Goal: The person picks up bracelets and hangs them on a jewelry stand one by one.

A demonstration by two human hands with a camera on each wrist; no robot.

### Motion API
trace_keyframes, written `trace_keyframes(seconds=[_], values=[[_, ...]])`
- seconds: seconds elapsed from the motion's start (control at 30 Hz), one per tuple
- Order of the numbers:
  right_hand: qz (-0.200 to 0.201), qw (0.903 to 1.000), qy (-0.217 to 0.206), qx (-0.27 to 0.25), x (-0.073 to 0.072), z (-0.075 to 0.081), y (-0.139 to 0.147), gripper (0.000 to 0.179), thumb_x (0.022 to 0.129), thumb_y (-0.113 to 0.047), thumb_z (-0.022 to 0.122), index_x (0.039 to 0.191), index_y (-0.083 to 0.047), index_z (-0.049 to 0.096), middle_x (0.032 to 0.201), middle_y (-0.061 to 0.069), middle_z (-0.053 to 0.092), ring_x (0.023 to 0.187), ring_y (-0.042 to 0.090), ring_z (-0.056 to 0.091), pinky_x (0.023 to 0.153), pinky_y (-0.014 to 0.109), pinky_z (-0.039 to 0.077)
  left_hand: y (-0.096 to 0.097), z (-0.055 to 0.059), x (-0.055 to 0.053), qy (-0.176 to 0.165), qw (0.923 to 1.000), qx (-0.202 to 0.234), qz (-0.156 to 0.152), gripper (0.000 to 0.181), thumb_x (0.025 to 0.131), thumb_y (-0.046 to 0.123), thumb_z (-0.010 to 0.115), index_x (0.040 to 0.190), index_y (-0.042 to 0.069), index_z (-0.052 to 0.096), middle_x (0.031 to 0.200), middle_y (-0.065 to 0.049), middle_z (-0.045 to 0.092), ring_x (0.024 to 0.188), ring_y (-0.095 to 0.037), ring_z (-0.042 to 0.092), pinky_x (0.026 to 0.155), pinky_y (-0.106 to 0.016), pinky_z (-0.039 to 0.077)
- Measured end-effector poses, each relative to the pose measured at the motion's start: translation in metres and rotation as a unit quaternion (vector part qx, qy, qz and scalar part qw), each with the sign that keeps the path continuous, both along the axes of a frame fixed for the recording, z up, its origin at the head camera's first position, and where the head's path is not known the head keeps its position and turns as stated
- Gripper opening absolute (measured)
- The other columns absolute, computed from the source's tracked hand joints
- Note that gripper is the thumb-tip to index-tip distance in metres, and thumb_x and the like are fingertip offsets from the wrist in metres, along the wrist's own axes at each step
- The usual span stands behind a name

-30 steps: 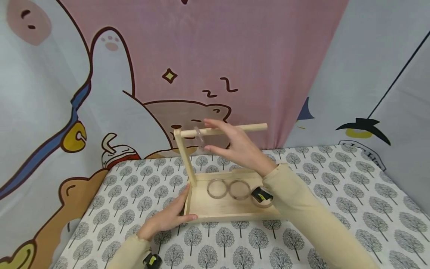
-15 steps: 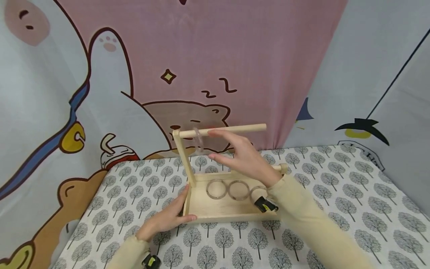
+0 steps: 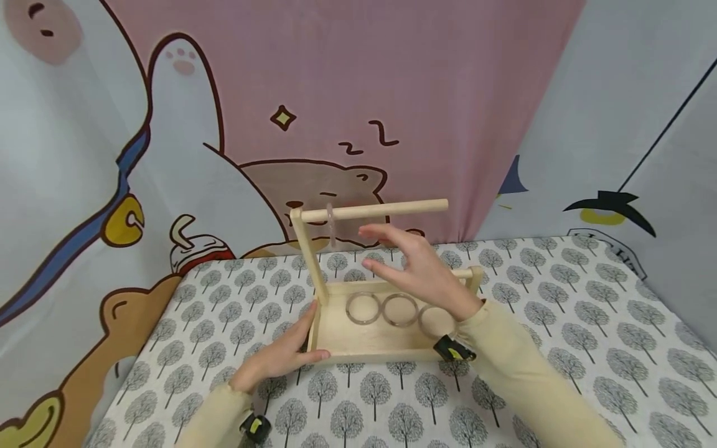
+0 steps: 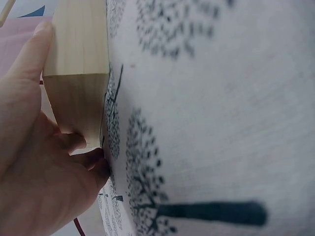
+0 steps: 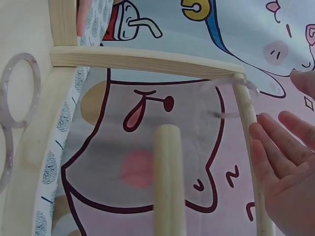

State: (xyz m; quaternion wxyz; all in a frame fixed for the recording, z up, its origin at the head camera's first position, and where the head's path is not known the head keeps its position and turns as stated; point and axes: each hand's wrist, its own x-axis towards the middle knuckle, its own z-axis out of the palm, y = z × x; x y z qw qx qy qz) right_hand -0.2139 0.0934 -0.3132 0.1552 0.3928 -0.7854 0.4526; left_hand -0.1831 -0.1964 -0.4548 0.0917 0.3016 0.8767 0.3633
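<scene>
R hand (image 3: 422, 267), fingers loose & w/o load, has moved back from ring (image 3: 332, 231), which hangs on upper rod (image 3: 392, 208), so seems released. L hand (image 3: 282, 356) holds tray (image 3: 381, 357) corner; 3 other rings (image 3: 382, 309) lie inside.

head: forward-down, farthest; left wrist: close-up; right wrist: facing curtain (image 5: 118, 162); all share tray (image 3: 370, 357)

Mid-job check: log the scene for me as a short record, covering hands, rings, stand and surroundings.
left hand: grips the front left corner of the wooden tray
right hand: thumb and fingers apart, holding nothing, near the upper rod
hung ring: one, around the upper rod near its left end
rings in tray: three, lying flat in a row
lower rod: at the right end, partly hidden, no ring seen on it
surface: tree-print cloth
</scene>
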Motion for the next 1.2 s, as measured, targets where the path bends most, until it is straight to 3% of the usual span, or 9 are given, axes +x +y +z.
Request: trace_keyframes(seconds=[0.2,0.5,0.77,1.03,1.2], values=[[0.010,0.9999,-0.009,-0.005,0.003,-0.006,0.004,0.045,0.090,-0.014,0.069,0.132,-0.003,0.055,0.130,0.008,0.060,0.116,0.021,0.056,0.100,0.037,0.045,0.001,0.003,-0.003,0.007,0.9999,-0.005,-0.007,0.103,0.089,0.033,0.069,0.150,-0.008,-0.004,0.156,-0.026,0.000,0.142,-0.039,0.009,0.113,-0.050,0.014],[0.024,0.9991,-0.035,-0.002,0.017,-0.026,0.004,0.043,0.091,-0.012,0.068,0.131,-0.003,0.055,0.128,0.008,0.060,0.115,0.021,0.056,0.098,0.039,0.046,0.004,0.001,0.002,-0.013,0.9999,-0.003,-0.006,0.103,0.090,0.031,0.069,0.150,-0.008,-0.004,0.156,-0.025,-0.001,0.143,-0.038,0.009,0.113,-0.050,0.013],[0.033,0.9970,-0.070,0.001,0.021,-0.031,-0.002,0.042,0.094,-0.018,0.065,0.133,-0.008,0.055,0.131,0.003,0.058,0.117,0.019,0.055,0.100,0.037,0.045,0.003,0.004,-0.003,0.003,1.0000,0.002,-0.005,0.102,0.090,0.030,0.069,0.150,-0.008,-0.005,0.156,-0.025,-0.001,0.143,-0.039,0.009,0.113,-0.050,0.014],[0.018,0.9948,-0.095,0.034,0.036,-0.055,-0.015,0.044,0.092,-0.021,0.067,0.132,-0.008,0.056,0.130,0.002,0.059,0.111,0.019,0.058,0.096,0.036,0.048,0.003,-0.002,-0.001,-0.030,0.9990,0.032,-0.008,0.101,0.090,0.027,0.069,0.151,-0.005,-0.006,0.157,-0.024,-0.001,0.143,-0.038,0.009,0.113,-0.053,0.012],[0.032,0.9936,-0.099,0.046,0.039,-0.064,-0.026,0.045,0.092,-0.024,0.066,0.131,-0.004,0.056,0.129,0.006,0.059,0.113,0.020,0.058,0.098,0.036,0.047,0.003,0.001,-0.002,-0.031,0.9985,0.046,0.004,0.102,0.089,0.025,0.071,0.151,-0.004,-0.004,0.157,-0.024,0.001,0.142,-0.040,0.010,0.112,-0.056,0.014]])
